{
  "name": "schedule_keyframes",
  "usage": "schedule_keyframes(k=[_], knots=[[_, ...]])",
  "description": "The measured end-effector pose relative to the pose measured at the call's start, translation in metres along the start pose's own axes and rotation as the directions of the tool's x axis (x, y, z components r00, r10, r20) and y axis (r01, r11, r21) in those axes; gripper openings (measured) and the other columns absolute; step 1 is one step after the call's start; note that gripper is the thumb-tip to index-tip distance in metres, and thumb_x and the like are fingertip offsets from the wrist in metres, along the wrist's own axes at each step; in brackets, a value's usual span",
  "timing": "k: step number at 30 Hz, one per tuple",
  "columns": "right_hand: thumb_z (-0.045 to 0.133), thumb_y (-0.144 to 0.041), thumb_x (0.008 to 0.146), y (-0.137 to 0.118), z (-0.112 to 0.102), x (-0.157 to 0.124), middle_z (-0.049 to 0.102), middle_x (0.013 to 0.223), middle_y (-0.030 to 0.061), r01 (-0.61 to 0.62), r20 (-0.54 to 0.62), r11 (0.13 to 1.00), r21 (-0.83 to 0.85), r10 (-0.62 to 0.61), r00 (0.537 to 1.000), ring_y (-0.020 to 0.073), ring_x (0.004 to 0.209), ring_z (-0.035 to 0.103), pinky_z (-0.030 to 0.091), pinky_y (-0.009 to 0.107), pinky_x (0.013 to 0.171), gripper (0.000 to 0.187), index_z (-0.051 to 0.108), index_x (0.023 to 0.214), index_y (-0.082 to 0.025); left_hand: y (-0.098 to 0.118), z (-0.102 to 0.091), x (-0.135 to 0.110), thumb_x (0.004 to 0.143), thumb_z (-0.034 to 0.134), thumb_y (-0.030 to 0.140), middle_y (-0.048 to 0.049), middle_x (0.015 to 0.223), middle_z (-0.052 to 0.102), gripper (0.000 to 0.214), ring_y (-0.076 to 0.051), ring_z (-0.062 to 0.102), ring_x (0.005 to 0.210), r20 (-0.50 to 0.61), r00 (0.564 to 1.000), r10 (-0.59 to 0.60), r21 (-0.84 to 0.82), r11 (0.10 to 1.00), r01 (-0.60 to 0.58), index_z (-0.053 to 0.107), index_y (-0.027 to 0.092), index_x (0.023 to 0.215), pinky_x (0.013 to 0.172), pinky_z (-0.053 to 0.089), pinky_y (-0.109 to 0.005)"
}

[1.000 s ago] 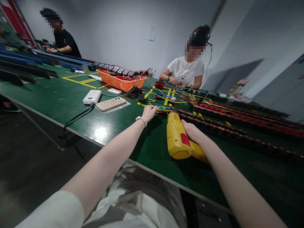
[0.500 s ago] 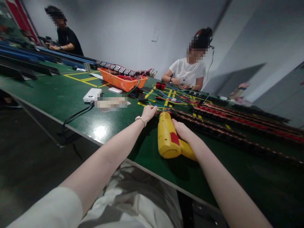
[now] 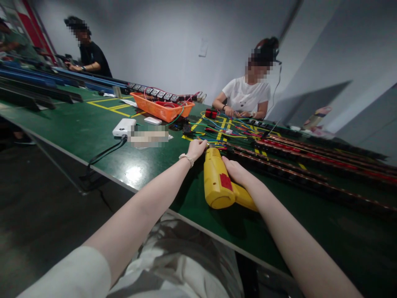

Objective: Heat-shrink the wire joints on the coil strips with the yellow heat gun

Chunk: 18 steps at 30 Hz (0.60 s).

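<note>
My right hand is wrapped round the handle of a yellow heat gun with a red label, its nozzle aimed away from me over the green table. My left hand, with a bead bracelet at the wrist, is closed in a pinch on thin coloured wires right in front of the nozzle. Long dark strips with red parts run off to the right, just beyond the gun.
A white power bank with a black cable lies at the left, an orange basket behind it. One person in white sits across the table handling wires; another in black works at the far left.
My right hand has drawn the heat gun leftward, toward my left hand, so the nozzle now sits close beside its fingers. The left hand has stayed on the wires.
</note>
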State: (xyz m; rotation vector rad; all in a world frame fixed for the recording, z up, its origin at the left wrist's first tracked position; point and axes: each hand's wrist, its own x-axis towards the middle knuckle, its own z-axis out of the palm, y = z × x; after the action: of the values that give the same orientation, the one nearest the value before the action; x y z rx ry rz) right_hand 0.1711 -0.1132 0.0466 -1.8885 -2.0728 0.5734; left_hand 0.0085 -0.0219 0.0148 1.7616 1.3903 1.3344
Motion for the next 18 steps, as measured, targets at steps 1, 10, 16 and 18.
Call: schedule_keyframes(k=[1, 10, 16, 18], knots=[[0.019, -0.052, 0.088, 0.000, -0.001, 0.000, 0.064, 0.099, 0.0082, -0.009, -0.002, 1.000, 0.007, 0.009, 1.000, 0.0236, 0.096, 0.055, 0.038, 0.031, 0.083, 0.056, 0.062, 0.099, -0.019, -0.001, 0.000, 0.000, 0.074, 0.038, 0.037, -0.0001, 0.043, 0.048, 0.039, -0.011, 0.044, 0.050, 0.000, 1.000, 0.001, -0.004, 1.000, -0.001, 0.055, 0.014, 0.047, 0.052, 0.030, -0.023], [0.021, -0.055, 0.086, 0.020, -0.017, -0.013, 0.065, 0.098, 0.0097, -0.108, -0.014, 0.993, 0.052, 0.108, 0.994, 0.0252, 0.094, 0.056, 0.040, 0.031, 0.080, 0.059, 0.064, 0.096, -0.016, -0.003, 0.001, -0.002, 0.075, 0.037, 0.035, -0.0019, 0.045, 0.052, 0.039, -0.012, 0.050, 0.050, 0.063, 0.998, 0.002, -0.029, 1.000, 0.000, 0.057, 0.014, 0.049, 0.056, 0.036, -0.024], [0.020, -0.052, 0.087, 0.026, -0.024, -0.024, 0.065, 0.097, 0.0086, -0.097, -0.049, 0.994, 0.047, 0.100, 0.994, 0.0253, 0.094, 0.055, 0.039, 0.032, 0.081, 0.057, 0.063, 0.099, -0.017, -0.006, -0.002, 0.000, 0.075, 0.039, 0.037, -0.0023, 0.051, 0.054, 0.037, -0.014, 0.048, 0.054, 0.033, 0.999, 0.033, 0.117, 0.993, -0.036, 0.060, 0.015, 0.054, 0.057, 0.034, -0.024], [0.020, -0.052, 0.087, 0.025, -0.024, -0.026, 0.065, 0.098, 0.0086, -0.087, -0.062, 0.995, 0.044, 0.090, 0.994, 0.0249, 0.094, 0.055, 0.038, 0.032, 0.082, 0.057, 0.063, 0.100, -0.017, -0.007, -0.002, 0.000, 0.075, 0.040, 0.037, -0.0020, 0.051, 0.053, 0.036, -0.013, 0.047, 0.054, 0.015, 0.999, 0.038, 0.137, 0.990, -0.040, 0.060, 0.015, 0.056, 0.056, 0.033, -0.024]])
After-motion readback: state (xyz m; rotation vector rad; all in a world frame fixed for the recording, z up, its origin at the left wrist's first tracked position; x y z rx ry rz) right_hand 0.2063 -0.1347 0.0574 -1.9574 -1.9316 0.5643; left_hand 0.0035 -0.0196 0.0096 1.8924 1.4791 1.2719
